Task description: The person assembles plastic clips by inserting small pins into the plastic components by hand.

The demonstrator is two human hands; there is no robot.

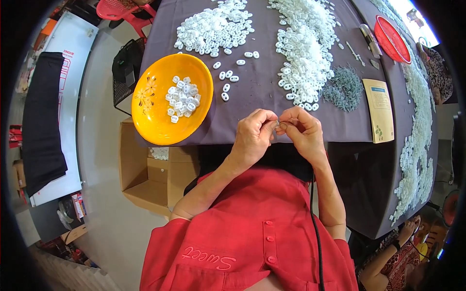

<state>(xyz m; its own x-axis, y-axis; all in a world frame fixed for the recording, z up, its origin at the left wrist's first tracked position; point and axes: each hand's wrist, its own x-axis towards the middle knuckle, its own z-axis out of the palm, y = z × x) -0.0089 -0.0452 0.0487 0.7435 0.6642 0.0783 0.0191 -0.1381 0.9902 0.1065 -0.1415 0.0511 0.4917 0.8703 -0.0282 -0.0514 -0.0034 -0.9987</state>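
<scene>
My left hand (pixel 252 136) and my right hand (pixel 303 131) meet at the near edge of the table, fingertips pinched together on a small white plastic piece (pixel 278 125) held between them. An orange bowl (pixel 150 111) with several finished white pieces in it sits to the left of my hands. Loose white pieces lie in two heaps further back: one pile (pixel 213 29) behind the bowl and a larger pile (pixel 303 53) ahead of my right hand. A heap of small grey metal parts (pixel 344 89) lies just right of that pile.
A dark cloth (pixel 257 92) covers the table. A tan booklet (pixel 379 109), a red basket (pixel 392 39) and a long strip of white pieces (pixel 417 145) lie to the right. An open cardboard box (pixel 141 169) stands on the floor at left. Another person's hand (pixel 410 228) shows at lower right.
</scene>
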